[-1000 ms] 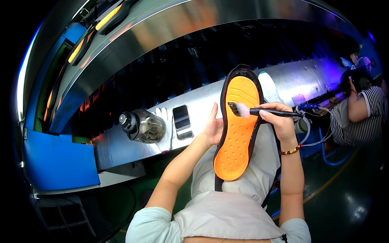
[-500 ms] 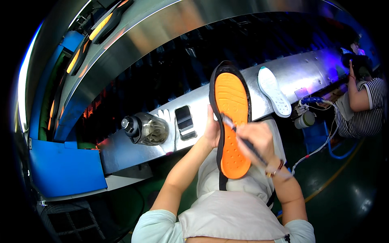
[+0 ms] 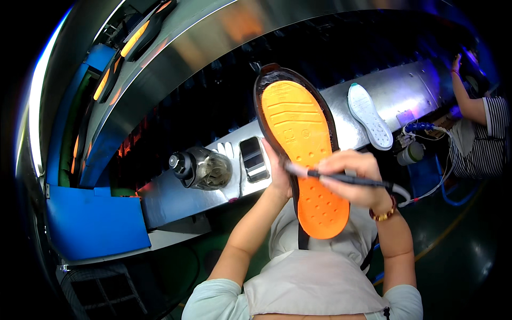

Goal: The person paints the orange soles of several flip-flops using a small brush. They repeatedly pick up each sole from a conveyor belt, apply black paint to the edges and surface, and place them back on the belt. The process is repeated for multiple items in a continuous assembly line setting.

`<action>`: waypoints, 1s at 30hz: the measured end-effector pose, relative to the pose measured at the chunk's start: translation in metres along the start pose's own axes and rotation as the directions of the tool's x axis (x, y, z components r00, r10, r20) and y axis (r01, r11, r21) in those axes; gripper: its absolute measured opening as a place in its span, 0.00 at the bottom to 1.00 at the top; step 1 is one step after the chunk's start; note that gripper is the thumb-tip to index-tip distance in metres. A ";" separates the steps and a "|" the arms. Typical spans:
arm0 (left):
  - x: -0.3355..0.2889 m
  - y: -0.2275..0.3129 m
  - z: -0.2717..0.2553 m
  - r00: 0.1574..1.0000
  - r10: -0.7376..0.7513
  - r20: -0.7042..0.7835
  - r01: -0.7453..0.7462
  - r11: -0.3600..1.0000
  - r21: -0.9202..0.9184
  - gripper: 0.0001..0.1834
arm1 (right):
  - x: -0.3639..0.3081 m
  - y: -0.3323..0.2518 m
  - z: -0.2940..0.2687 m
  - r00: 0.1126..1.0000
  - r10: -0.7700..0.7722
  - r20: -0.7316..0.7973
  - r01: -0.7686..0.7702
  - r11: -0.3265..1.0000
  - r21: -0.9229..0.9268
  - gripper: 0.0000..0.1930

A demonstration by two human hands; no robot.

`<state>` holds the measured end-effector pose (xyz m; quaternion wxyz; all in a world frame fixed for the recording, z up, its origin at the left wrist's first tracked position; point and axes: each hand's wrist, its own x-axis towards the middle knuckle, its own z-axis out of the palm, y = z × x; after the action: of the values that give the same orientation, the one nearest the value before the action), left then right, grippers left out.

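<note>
A large shoe sole (image 3: 300, 120), with an orange inner face and a raised black rim, stands over my lap, tilted with its far end to the left. My left hand (image 3: 278, 173) grips its left edge; the fingers behind it are hidden. A thin dark-handled brush (image 3: 368, 181) is pinched in my right hand (image 3: 353, 169). The handle lies almost level across the sole, and the pale bristles are by the left rim at mid-length, slightly blurred. Whether they touch the rim I cannot tell.
Along the metal ledge (image 3: 176, 205) ahead stand a clear bottle (image 3: 213, 169) with a dark cap, a white glove (image 3: 234, 181), a phone (image 3: 255, 160) and a white insole (image 3: 369, 117). A curved metal conveyor (image 3: 176, 58) carries more soles. A co-worker in stripes (image 3: 482, 144) works at right.
The sole's far end has swung left. My right hand has turned, and the brush now lies flatter, with its bristles at the left rim rather than pointing up the sole.
</note>
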<state>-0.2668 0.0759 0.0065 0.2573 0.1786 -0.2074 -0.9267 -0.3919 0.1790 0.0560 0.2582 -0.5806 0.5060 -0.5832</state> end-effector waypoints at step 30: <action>0.021 0.055 0.026 0.850 0.526 -0.013 -0.513 0.834 0.202 0.47 | -0.031 0.014 -0.039 0.983 0.106 0.150 -0.170 0.831 0.530 0.10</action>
<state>-0.2729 0.0285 0.0503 0.4877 0.1707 -0.3274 -0.7911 -0.4267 0.2130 0.0377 0.4811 -0.4785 0.3460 -0.6480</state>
